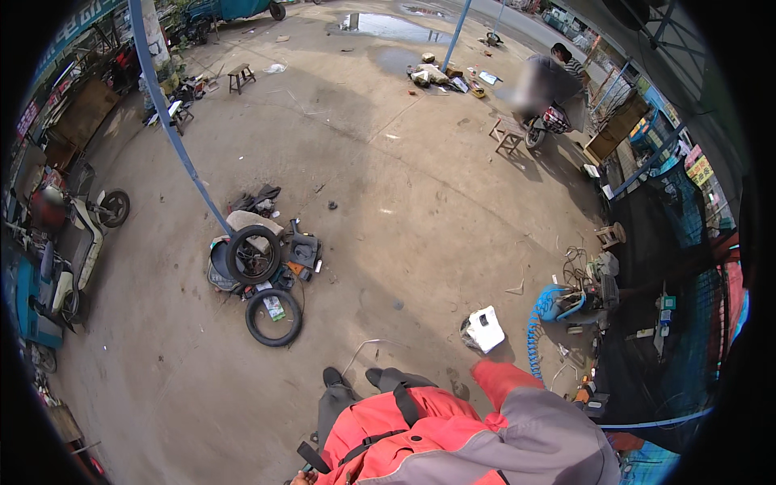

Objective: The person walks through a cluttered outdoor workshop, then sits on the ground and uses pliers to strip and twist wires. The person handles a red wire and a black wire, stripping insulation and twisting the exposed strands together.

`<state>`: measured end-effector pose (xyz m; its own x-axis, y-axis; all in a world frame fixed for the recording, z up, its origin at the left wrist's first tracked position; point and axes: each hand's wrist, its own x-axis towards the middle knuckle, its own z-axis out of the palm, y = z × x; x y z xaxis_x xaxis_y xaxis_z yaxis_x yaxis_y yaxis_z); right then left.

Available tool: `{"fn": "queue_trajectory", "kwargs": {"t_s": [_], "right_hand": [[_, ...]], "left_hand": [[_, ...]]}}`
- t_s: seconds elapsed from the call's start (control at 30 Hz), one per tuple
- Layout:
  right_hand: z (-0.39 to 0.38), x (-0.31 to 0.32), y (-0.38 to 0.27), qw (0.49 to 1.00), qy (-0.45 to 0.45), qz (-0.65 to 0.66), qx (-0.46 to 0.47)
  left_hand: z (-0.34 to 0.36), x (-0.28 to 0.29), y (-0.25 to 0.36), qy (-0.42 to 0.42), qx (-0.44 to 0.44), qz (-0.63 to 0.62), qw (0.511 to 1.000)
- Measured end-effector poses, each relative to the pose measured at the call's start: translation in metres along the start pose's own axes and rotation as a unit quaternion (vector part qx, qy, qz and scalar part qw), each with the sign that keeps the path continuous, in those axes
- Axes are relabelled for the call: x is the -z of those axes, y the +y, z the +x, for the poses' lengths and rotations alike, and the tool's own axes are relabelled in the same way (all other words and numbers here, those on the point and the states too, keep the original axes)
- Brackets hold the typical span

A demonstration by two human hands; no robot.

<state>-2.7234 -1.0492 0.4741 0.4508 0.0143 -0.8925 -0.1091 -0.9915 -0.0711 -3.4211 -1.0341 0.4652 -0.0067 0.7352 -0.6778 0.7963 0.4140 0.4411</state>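
At the bottom edge, only the fingers of my left hand (304,478) show. They look curled beside a black strap (314,457), around something I cannot make out. My right arm reaches forward in a red and grey sleeve (505,380). Past its cuff my right hand cannot be made out. The nearest thing to that cuff is a white boxy object (486,329) with a dark patch on top and a dark item against its left side. My dark shoes (333,377) stand on the bare ground, with a thin pale bent strip in front of them.
Two black tyres (275,339) lie with parts and a stone around a blue pole (190,168). To the right stand an air compressor (602,284) and a coiled blue hose (533,335). A scooter (81,250) is parked left. Far right, a person (570,65) is beside a two-wheeler and a wooden stool (507,133).
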Motion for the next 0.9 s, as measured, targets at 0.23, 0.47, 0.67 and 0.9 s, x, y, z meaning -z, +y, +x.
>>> {"fn": "queue_trajectory", "kwargs": {"t_s": [0.23,0.47,0.67,0.9], "right_hand": [[-0.082,-0.096,0.068,0.996,-0.039,0.054,-0.053],[-0.102,-0.149,0.008,0.998,-0.037,0.049,0.002],[-0.078,-0.136,-0.024,0.998,-0.039,0.022,-0.032],[-0.118,-0.127,-0.094,0.993,-0.026,-0.115,0.03]], "left_hand": [[0.068,0.081,-0.042,0.0,-0.045,0.06,0.997],[0.11,0.113,-0.017,-0.006,0.0,0.023,1.0],[0.122,0.121,0.0,-0.013,0.009,0.008,1.0],[0.102,0.106,0.011,0.002,0.045,-0.025,0.999]]}}
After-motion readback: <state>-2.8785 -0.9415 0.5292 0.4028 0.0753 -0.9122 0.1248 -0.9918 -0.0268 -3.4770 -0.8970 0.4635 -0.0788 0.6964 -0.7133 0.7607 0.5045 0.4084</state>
